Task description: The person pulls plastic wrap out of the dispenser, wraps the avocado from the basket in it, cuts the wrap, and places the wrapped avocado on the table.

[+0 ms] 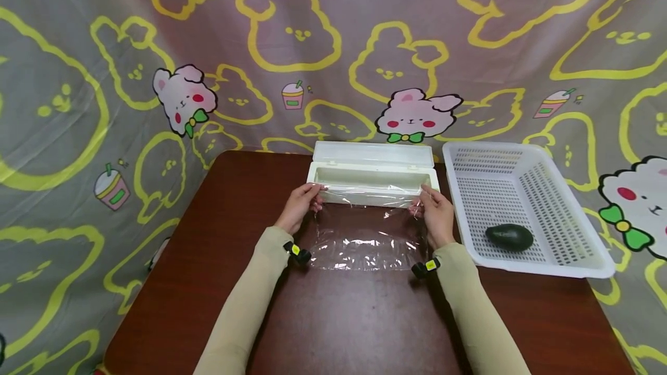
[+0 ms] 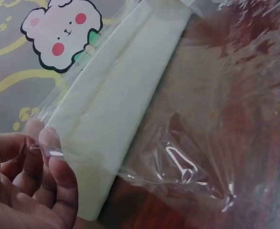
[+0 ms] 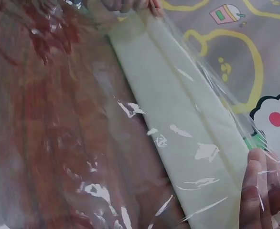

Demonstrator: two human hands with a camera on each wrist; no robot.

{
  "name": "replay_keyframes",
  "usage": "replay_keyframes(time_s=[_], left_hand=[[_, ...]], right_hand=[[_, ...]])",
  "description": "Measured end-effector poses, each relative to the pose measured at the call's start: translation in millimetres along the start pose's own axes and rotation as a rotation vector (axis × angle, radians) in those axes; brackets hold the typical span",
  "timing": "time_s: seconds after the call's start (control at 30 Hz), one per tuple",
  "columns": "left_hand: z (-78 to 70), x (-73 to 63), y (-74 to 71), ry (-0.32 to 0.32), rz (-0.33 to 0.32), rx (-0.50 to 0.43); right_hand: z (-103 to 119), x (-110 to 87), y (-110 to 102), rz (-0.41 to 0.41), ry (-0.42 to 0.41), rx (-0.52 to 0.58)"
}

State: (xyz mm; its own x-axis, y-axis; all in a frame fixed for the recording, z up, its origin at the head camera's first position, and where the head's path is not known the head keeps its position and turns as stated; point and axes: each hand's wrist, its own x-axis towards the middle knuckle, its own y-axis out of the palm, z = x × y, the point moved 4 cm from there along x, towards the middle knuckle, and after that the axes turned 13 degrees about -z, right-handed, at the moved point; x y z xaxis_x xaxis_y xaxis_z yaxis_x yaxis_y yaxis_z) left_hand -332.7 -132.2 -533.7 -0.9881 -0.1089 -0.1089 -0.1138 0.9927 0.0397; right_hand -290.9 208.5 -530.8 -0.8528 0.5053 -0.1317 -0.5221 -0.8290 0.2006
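A sheet of clear plastic wrap (image 1: 365,250) is stretched between my two hands, its near part hanging over the dark tabletop. My left hand (image 1: 303,204) pinches one upper corner between thumb and fingers; in the left wrist view the fingers (image 2: 59,167) are curled on the film. At the other corner my right hand (image 1: 436,213) grips the film, with fingers (image 3: 254,191) showing through it in the right wrist view. Just behind the film stands a long white box (image 1: 365,197), its lid (image 1: 372,154) raised at the back. The box's front wall shows through the wrap.
To the right is a white perforated plastic basket (image 1: 578,219) with a dark green avocado (image 1: 509,237) lying in it. The reddish-brown table (image 1: 208,259) meets a patterned cloth curtain (image 1: 312,33) at the back and sides.
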Motion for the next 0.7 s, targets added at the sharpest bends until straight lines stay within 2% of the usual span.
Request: replay_keyframes(time_s=[0.27, 0.5, 0.7], left_hand=[[-4.6, 2.0, 2.1, 0.004, -0.022, -0.011], [-14.2, 5.8, 8.7, -0.022, -0.033, -0.078], [-23.7, 12.9, 10.6, -0.01, -0.059, -0.05]], right_hand=[[7.6, -1.0, 3.7, -0.068, -0.007, 0.008], [16.1, -0.6, 8.0, -0.087, 0.009, 0.05], [20.4, 1.6, 14.4, -0.103, 0.016, 0.046]])
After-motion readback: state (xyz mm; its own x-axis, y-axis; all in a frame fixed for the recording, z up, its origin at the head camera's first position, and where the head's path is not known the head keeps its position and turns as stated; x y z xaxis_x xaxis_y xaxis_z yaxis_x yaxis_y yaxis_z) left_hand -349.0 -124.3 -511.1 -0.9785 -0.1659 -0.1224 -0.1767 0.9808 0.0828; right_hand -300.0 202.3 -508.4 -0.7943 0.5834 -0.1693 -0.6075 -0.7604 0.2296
